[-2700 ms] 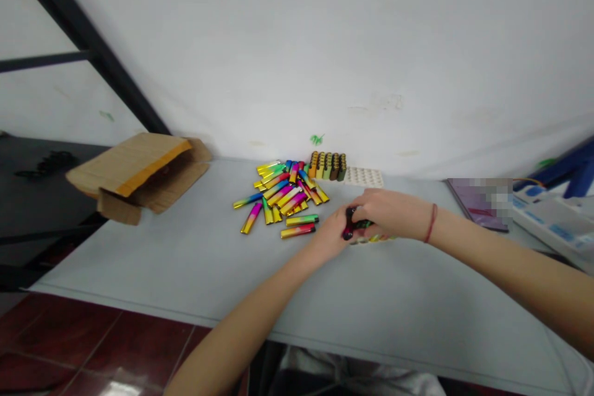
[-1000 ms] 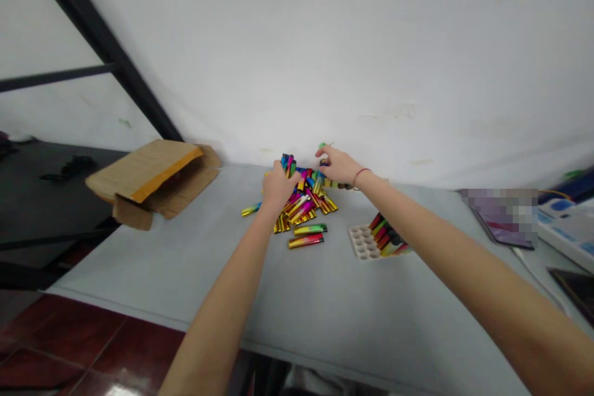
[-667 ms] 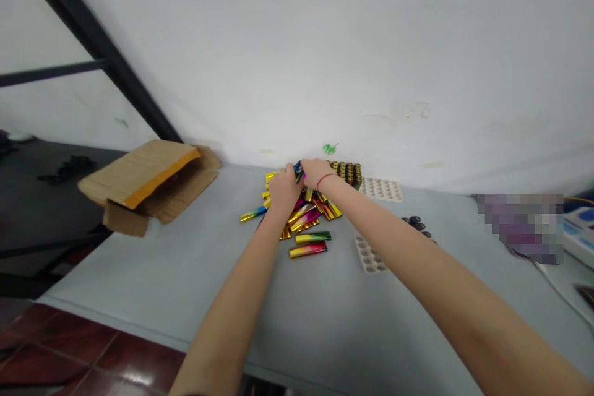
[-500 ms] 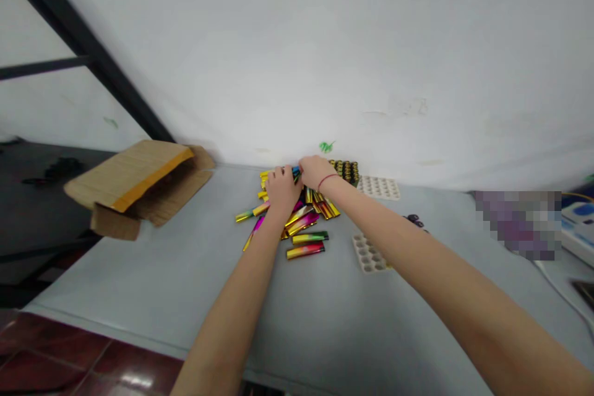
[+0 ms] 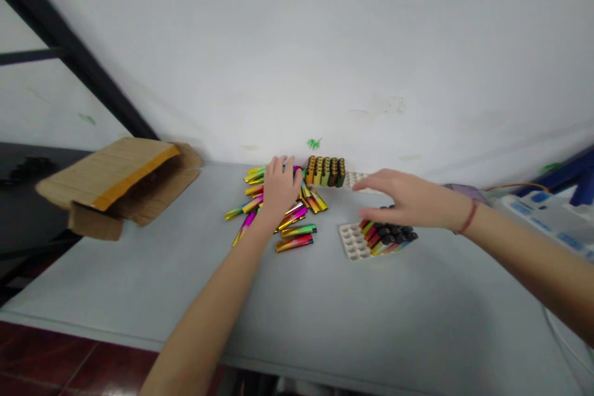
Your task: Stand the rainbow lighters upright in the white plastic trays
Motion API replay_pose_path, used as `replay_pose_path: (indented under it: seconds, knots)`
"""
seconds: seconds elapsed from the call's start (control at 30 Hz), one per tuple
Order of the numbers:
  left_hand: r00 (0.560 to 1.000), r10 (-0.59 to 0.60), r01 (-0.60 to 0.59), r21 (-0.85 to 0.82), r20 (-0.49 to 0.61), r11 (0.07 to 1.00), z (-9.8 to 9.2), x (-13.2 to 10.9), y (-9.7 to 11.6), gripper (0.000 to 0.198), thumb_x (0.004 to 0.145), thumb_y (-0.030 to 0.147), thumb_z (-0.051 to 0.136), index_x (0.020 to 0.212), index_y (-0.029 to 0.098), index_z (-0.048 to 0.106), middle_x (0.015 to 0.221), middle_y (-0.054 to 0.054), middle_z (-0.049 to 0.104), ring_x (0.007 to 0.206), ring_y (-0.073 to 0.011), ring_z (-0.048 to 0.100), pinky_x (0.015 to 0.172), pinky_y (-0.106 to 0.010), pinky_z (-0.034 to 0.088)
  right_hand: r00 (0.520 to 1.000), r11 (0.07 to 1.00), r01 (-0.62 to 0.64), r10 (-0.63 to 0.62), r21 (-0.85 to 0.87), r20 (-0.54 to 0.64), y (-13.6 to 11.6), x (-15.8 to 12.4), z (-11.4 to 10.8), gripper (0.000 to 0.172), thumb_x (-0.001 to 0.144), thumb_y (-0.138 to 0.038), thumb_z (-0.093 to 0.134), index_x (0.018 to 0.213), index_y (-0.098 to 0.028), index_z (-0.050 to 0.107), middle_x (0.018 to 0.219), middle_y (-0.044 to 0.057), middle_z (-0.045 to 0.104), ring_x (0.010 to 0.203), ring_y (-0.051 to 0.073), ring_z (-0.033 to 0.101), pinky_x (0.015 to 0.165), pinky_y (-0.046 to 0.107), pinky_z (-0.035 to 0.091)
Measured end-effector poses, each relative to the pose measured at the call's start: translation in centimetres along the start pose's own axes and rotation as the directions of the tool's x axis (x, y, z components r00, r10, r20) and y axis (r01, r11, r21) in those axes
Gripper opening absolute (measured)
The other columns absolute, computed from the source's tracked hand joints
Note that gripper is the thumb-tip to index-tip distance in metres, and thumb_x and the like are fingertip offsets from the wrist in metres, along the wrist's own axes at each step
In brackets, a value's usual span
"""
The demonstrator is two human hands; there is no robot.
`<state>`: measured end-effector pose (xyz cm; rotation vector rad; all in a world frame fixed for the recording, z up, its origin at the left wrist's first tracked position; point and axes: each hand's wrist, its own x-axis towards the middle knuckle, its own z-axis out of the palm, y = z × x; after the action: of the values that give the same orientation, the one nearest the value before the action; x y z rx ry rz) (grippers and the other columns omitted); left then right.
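My left hand [image 5: 279,189] lies over a loose pile of shiny, multicoloured metallic tubes [image 5: 292,216], its fingers a little apart. Whatever is beneath the fingers is hidden. My right hand [image 5: 396,198] hovers further right, with thumb and fingers spread and nothing between them. Just below it, a pale tray [image 5: 352,242] with round holes carries several upright tubes with black ends [image 5: 388,238] on its right side. The left side of that tray shows bare holes. A dense block of standing yellow and dark tubes [image 5: 325,171] is near the wall.
A second pale tray [image 5: 353,179] shows beside the standing block, partly behind my right hand. At the left an open cardboard box [image 5: 125,176] lies on its side on the grey table [image 5: 185,284]. A white and blue object [image 5: 547,223] stands at the far right.
My right hand has left the pile and moved right, opening above the near tray. The left hand stays on the pile. The view has shifted slightly to the right.
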<state>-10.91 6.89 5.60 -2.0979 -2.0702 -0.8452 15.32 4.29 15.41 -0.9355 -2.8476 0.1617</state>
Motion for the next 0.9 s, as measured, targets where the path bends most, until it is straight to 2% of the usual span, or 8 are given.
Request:
replay_pose_path:
  seconds: [0.07,0.13,0.23,0.4,0.47,0.57,0.73,0.9]
  knots:
    - [0.974,0.216,-0.201,-0.189,0.063,0.961,-0.7,-1.4,1.8,0.052,0.090,0.021,0.044,0.140,0.009,0.050,0.141,-0.019,0.055,0.136,-0.0270,0.046,0.117,-0.044,0.032,0.992,0.992,0.119,-0.117,-0.048,0.044,0.5,-2.3,1.9,0.064,0.076,-0.057,0.073,0.125,-0.017,0.064,0.127,0.018,0.066,0.117,0.034,0.059,0.101,0.047,0.044]
    - [0.882,0.425,-0.326,-0.389,0.202,0.862,-0.7,-3.3,3.9,0.062,0.083,0.019,0.052,0.144,0.012,0.045,0.145,-0.016,0.052,0.137,-0.0261,0.045,0.118,-0.041,0.033,0.990,0.984,0.133,-0.127,-0.120,0.058,1.0,-3.6,3.2,0.078,0.065,-0.061,0.080,0.129,-0.020,0.063,0.134,0.021,0.061,0.125,0.040,0.053,0.105,0.058,0.038]
    - [0.767,0.549,-0.268,-0.611,0.333,0.745,0.6,-5.8,6.8,0.083,0.073,0.033,0.071,0.147,0.014,0.040,0.148,-0.018,0.049,0.137,-0.0332,0.046,0.115,-0.045,0.036,0.991,0.986,0.132,-0.131,-0.102,0.023,1.7,-4.3,3.4,0.085,0.066,-0.062,0.080,0.135,-0.019,0.058,0.135,0.021,0.059,0.125,0.039,0.054,0.105,0.058,0.040]
    - [0.783,0.508,-0.086,-0.747,0.358,0.659,2.9,-7.3,9.4,0.110,0.068,0.051,0.078,0.154,0.010,0.023,0.150,-0.024,0.045,0.136,-0.0391,0.048,0.110,-0.051,0.040,0.992,0.995,0.062,-0.070,-0.078,-0.107,2.3,-4.9,2.2,0.053,0.081,-0.053,0.070,0.119,-0.016,0.068,0.124,0.018,0.067,0.120,0.035,0.057,0.103,0.052,0.045]
    - [0.787,0.494,-0.054,-0.756,0.370,0.653,3.2,-7.2,9.6,0.108,0.070,0.051,0.078,0.154,0.010,0.024,0.149,-0.025,0.047,0.134,-0.0390,0.049,0.109,-0.051,0.041,0.990,0.994,0.049,-0.061,-0.102,-0.128,2.1,-5.3,2.4,0.042,0.082,-0.047,0.070,0.111,-0.017,0.071,0.123,0.018,0.067,0.122,0.035,0.056,0.104,0.052,0.044]
    - [0.781,0.521,-0.050,-0.797,0.345,0.603,3.4,-6.8,9.4,0.093,0.069,0.046,0.080,0.146,0.015,0.038,0.142,-0.020,0.055,0.127,-0.0362,0.055,0.105,-0.050,0.044,0.987,0.996,0.060,-0.070,-0.073,-0.145,1.4,-5.6,3.2,0.041,0.086,-0.041,0.067,0.119,-0.017,0.068,0.124,0.017,0.067,0.122,0.034,0.055,0.104,0.051,0.044]
    - [0.697,0.599,0.053,-0.861,0.395,0.505,3.9,-5.3,8.1,0.070,0.070,0.040,0.081,0.132,0.018,0.054,0.133,-0.013,0.063,0.125,-0.0307,0.057,0.106,-0.046,0.044,0.991,0.995,0.075,-0.067,0.066,-0.120,0.3,-4.6,3.7,0.022,0.093,-0.025,0.055,0.109,-0.017,0.068,0.106,0.013,0.071,0.105,0.026,0.063,0.097,0.045,0.048]
    - [0.625,0.609,0.279,-0.868,0.488,0.409,4.0,-4.2,7.4,0.053,0.079,0.037,0.072,0.126,0.016,0.057,0.121,-0.013,0.069,0.114,-0.0261,0.065,0.097,-0.040,0.051,0.977,0.968,-0.087,0.129,0.233,-0.169,0.2,-3.7,3.0,0.012,0.090,-0.023,0.054,0.094,-0.018,0.065,0.094,0.010,0.072,0.092,0.025,0.066,0.086,0.041,0.052]
